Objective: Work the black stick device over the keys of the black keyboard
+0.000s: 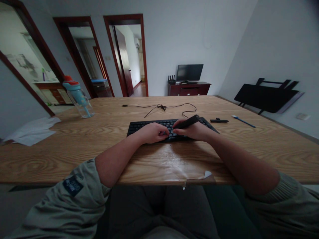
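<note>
A black keyboard (147,124) lies on the wooden table in front of me, its middle partly covered by my hands. My left hand (155,132) rests at its near edge, fingers curled and thumb bent in; whatever they pinch, if anything, is too small to make out. My right hand (195,130) is closed around a thick black pen-shaped tool (186,122). That tool slants up to the right, and its lower end over the keys is hidden by my fingers. Behind the keyboard runs its thin black cable (174,106), tied in the middle.
On the right lie a small black clip-like part (219,120) and a blue toothbrush (244,121). A water bottle (79,99) and white paper sheets (32,131) are on the left. The tabletop film (196,179) is torn at the near edge.
</note>
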The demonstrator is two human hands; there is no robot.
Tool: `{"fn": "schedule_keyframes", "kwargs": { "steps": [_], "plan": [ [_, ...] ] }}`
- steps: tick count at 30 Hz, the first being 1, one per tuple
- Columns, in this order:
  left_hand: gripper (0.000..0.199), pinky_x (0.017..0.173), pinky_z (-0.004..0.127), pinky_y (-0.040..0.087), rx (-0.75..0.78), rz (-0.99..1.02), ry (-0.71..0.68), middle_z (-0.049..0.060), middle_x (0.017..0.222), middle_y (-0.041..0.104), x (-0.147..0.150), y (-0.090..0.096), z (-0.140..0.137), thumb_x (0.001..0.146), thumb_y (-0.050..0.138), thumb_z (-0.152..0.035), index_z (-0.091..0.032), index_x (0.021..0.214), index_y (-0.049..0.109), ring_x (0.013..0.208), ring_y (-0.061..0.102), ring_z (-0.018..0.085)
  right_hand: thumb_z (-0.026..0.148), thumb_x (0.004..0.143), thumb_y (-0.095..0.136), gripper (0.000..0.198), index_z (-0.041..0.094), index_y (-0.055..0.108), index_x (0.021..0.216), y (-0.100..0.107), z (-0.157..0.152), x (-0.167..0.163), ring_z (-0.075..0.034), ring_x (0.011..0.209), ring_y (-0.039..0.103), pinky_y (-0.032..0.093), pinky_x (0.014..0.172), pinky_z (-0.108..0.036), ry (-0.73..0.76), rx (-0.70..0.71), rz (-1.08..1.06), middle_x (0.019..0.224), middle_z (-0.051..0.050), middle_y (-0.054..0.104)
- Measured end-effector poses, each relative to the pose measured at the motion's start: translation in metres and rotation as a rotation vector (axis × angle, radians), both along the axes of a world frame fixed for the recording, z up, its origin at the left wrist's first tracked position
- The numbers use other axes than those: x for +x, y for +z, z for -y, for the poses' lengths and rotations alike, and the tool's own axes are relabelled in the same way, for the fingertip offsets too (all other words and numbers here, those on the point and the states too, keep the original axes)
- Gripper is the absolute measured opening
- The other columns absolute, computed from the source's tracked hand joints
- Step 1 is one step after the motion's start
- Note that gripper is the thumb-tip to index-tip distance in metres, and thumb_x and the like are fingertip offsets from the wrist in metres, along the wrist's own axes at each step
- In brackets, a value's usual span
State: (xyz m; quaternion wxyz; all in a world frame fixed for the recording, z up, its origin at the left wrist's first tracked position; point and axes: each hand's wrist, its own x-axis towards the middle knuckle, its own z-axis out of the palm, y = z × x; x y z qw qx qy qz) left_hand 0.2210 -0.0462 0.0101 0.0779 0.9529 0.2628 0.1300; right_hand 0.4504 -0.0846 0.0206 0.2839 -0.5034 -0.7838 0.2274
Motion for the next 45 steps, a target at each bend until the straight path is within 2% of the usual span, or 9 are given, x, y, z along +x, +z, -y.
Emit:
{"fn": "schedule_keyframes", "kwargs": {
  "steps": [3, 6, 9, 14, 19, 27, 35, 39, 45],
  "plan": [
    [0.021, 0.068, 0.023, 0.043, 0.015, -0.005, 0.008, 0.001, 0.085, 0.072, 0.001, 0.000, 0.001, 0.086, 0.058, -0.022, -0.021, 0.097, 0.075, 0.074, 0.062, 0.014, 0.046, 0.082, 0.064, 0.027, 0.021, 0.071, 0.088, -0.003, -0.001, -0.004, -0.018, 0.076, 0.061, 0.047, 0.070, -0.029, -0.010, 0.053, -0.035, 0.080, -0.003, 0.069],
    [0.019, 0.066, 0.023, 0.042, 0.030, -0.007, 0.006, 0.001, 0.080, 0.070, 0.002, 0.000, 0.002, 0.083, 0.059, -0.021, -0.021, 0.093, 0.075, 0.070, 0.061, 0.014, 0.054, 0.089, 0.052, 0.039, 0.019, 0.066, 0.078, -0.006, -0.002, -0.010, -0.018, 0.070, 0.058, 0.045, 0.066, -0.030, -0.027, 0.064, -0.080, 0.069, -0.002, 0.062],
    [0.019, 0.067, 0.023, 0.042, 0.036, -0.014, 0.006, 0.001, 0.080, 0.070, 0.003, -0.001, 0.001, 0.082, 0.059, -0.019, -0.021, 0.092, 0.075, 0.071, 0.061, 0.015, 0.050, 0.088, 0.052, 0.036, 0.019, 0.063, 0.073, -0.005, 0.000, -0.014, -0.017, 0.065, 0.055, 0.042, 0.062, -0.029, -0.036, 0.066, -0.062, 0.063, -0.001, 0.057],
    [0.022, 0.070, 0.023, 0.043, 0.036, -0.025, -0.019, 0.002, 0.085, 0.073, 0.004, -0.003, 0.000, 0.086, 0.056, -0.020, -0.022, 0.095, 0.076, 0.076, 0.063, 0.016, 0.044, 0.084, 0.058, 0.027, 0.020, 0.062, 0.073, 0.003, 0.006, -0.013, -0.016, 0.059, 0.052, 0.040, 0.057, -0.028, -0.025, -0.015, 0.000, 0.062, -0.001, 0.058],
    [0.022, 0.070, 0.024, 0.043, 0.051, -0.022, -0.014, 0.003, 0.087, 0.073, 0.004, -0.002, 0.000, 0.088, 0.055, -0.024, -0.021, 0.096, 0.076, 0.078, 0.064, 0.017, 0.051, 0.085, 0.057, 0.035, 0.020, 0.056, 0.070, 0.000, 0.002, -0.010, -0.014, 0.049, 0.047, 0.037, 0.049, -0.028, -0.076, -0.147, -0.137, 0.055, 0.001, 0.051],
    [0.022, 0.069, 0.025, 0.044, 0.046, -0.017, 0.037, 0.003, 0.090, 0.074, 0.003, 0.003, 0.004, 0.088, 0.057, -0.026, -0.022, 0.100, 0.075, 0.077, 0.064, 0.017, 0.047, 0.084, 0.062, 0.031, 0.018, 0.059, 0.071, -0.005, -0.004, -0.008, -0.012, 0.049, 0.047, 0.037, 0.047, -0.026, -0.084, -0.146, -0.173, 0.056, 0.000, 0.054],
    [0.025, 0.078, 0.025, 0.046, 0.035, 0.017, 0.009, 0.004, 0.096, 0.075, 0.004, 0.001, -0.001, 0.091, 0.056, -0.026, -0.022, 0.106, 0.075, 0.085, 0.066, 0.017, 0.053, 0.083, 0.063, 0.034, 0.018, 0.060, 0.082, -0.009, -0.011, 0.002, -0.012, 0.052, 0.048, 0.037, 0.045, -0.025, -0.068, -0.245, -0.230, 0.064, -0.001, 0.058],
    [0.024, 0.078, 0.025, 0.046, 0.071, -0.017, -0.012, 0.004, 0.094, 0.075, 0.005, 0.001, 0.000, 0.091, 0.057, -0.025, -0.023, 0.103, 0.077, 0.085, 0.066, 0.017, 0.050, 0.084, 0.061, 0.031, 0.019, 0.061, 0.081, -0.003, -0.005, -0.003, -0.014, 0.053, 0.051, 0.039, 0.047, -0.025, -0.019, -0.192, -0.129, 0.065, -0.001, 0.060],
    [0.023, 0.072, 0.025, 0.044, 0.107, -0.068, -0.032, 0.003, 0.088, 0.073, 0.006, 0.000, 0.002, 0.090, 0.055, -0.024, -0.023, 0.098, 0.077, 0.080, 0.065, 0.017, 0.039, 0.083, 0.062, 0.020, 0.020, 0.067, 0.078, 0.009, 0.008, -0.016, -0.017, 0.064, 0.058, 0.041, 0.057, -0.028, -0.004, -0.016, 0.135, 0.071, -0.003, 0.067]
  ]
}}
